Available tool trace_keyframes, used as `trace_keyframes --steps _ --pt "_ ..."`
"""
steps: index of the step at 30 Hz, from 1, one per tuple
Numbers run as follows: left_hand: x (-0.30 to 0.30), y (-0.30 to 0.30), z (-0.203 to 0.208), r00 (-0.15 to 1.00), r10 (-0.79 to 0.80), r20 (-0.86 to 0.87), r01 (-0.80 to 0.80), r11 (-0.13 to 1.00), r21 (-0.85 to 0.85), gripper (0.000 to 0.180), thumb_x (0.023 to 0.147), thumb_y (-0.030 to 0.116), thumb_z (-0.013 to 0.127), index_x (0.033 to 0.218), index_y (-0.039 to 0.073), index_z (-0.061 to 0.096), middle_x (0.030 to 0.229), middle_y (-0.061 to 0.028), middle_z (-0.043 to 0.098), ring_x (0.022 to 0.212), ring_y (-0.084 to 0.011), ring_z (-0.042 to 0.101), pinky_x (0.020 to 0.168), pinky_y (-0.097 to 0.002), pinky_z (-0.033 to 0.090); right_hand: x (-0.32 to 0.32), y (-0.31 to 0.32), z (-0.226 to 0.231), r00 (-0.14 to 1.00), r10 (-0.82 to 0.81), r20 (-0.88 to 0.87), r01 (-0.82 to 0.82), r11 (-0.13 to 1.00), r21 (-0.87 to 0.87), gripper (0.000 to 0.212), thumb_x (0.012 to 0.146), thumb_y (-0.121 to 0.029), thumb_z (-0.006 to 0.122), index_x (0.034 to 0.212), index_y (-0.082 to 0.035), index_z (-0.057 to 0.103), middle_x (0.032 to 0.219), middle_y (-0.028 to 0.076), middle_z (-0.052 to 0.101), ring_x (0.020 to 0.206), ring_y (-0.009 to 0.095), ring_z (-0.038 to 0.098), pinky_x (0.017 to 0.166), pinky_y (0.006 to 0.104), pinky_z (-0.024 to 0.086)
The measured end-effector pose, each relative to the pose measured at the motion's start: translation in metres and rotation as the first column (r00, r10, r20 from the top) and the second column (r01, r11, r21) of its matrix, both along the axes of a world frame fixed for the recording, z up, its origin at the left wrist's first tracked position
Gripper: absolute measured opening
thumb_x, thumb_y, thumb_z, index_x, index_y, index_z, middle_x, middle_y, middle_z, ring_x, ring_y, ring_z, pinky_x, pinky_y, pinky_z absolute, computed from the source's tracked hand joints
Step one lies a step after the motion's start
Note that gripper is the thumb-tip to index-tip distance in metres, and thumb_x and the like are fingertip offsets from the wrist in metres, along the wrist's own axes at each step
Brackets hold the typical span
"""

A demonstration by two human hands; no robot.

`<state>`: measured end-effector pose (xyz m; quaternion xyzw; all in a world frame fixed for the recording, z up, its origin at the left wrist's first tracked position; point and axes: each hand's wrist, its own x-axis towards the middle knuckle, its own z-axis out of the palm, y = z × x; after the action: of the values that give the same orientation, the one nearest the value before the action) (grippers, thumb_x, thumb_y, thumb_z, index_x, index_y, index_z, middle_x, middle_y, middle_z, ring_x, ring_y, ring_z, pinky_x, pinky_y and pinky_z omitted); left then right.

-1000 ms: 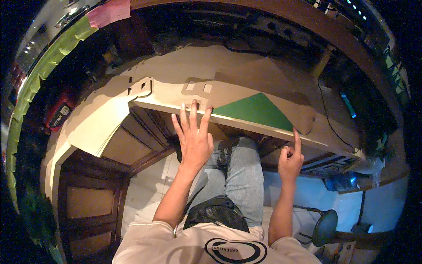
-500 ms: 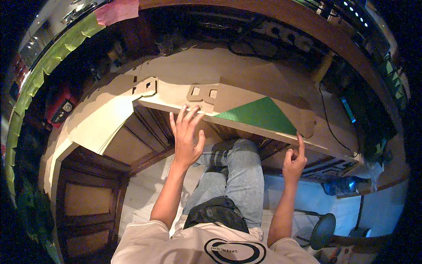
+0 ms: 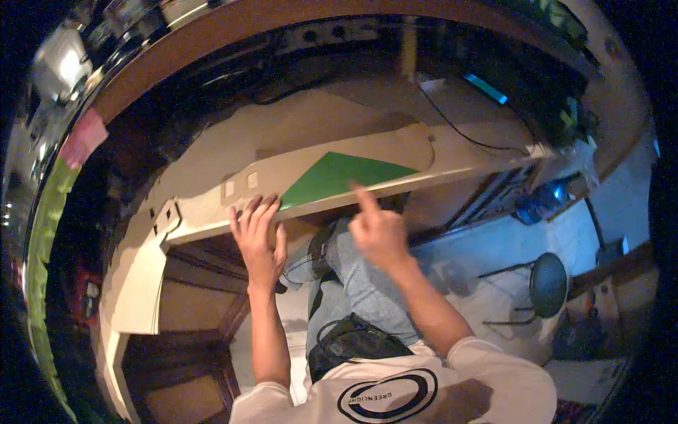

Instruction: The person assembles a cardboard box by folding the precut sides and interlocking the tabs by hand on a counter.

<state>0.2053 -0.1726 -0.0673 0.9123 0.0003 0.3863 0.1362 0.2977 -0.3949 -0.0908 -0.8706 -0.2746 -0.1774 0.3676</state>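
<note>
A green triangular sheet [image 3: 339, 174] lies flat on the pale tabletop [image 3: 205, 212], its long side along the near edge. My left hand [image 3: 258, 240] rests at that edge by the sheet's left corner, fingers spread and holding nothing. With its index finger stretched out, my right hand [image 3: 378, 230] reaches the middle of the sheet's near side; its other fingers are curled and slightly blurred. Beyond my left fingertips lies a flat tan piece with two square holes [image 3: 240, 185]. A smaller tan piece with one hole [image 3: 171, 216] sits farther left.
Pale thin sheets [image 3: 138, 297] overhang the table's edge at the left. Dark wooden cabinet panels [image 3: 201, 275] stand below. A black cable [image 3: 459, 131] runs over the table at the right, near a blue-lit strip [image 3: 486, 89]. A dark round-seated stool [image 3: 548, 285] stands on the floor.
The view has turned toward the right. My right index finger has moved left along the green sheet from its right corner to mid-side. My left hand stays near the sheet's left corner.
</note>
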Motion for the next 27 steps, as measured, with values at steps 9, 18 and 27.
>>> trace_keyframes --steps 9,18,27 --pt "-0.006 0.002 0.001 1.000 -0.014 -0.010 0.014 1.000 0.018 0.045 0.085 0.004 0.059 0.130 0.007 0.062 0.137 -0.0088 0.063 0.136 -0.0307 0.050 0.124 -0.0526 0.020 -0.003 0.012 0.004 0.995 0.093 0.048 -0.092 0.996 -0.012 0.072 0.082 -0.012 0.060 0.152 -0.020 0.047 0.057 0.016 0.059 0.051 0.034 0.063 0.055 0.0496 0.053" --pt "0.000 -0.031 0.006 0.967 0.256 0.004 -0.254 0.959 0.124 0.042 0.086 0.018 0.068 0.126 0.007 0.064 0.134 -0.0090 0.063 0.143 -0.0352 0.042 0.123 -0.0590 0.014 0.034 -0.080 0.004 0.993 -0.115 0.013 0.112 0.986 0.125 0.060 0.084 -0.008 0.060 0.143 -0.020 0.055 0.063 0.020 0.063 0.059 0.039 0.065 0.060 0.0530 0.053" --pt "0.058 -0.141 0.015 0.971 -0.051 -0.233 0.090 0.983 0.160 0.077 0.092 0.057 0.062 0.146 0.003 0.048 0.152 -0.0130 0.048 0.148 -0.0319 0.034 0.125 -0.0562 0.013 0.031 -0.067 -0.004 0.991 -0.104 -0.090 0.124 0.957 0.261 0.061 0.083 -0.005 0.058 0.143 -0.014 0.054 0.064 0.016 0.061 0.058 0.032 0.065 0.062 0.0467 0.054"
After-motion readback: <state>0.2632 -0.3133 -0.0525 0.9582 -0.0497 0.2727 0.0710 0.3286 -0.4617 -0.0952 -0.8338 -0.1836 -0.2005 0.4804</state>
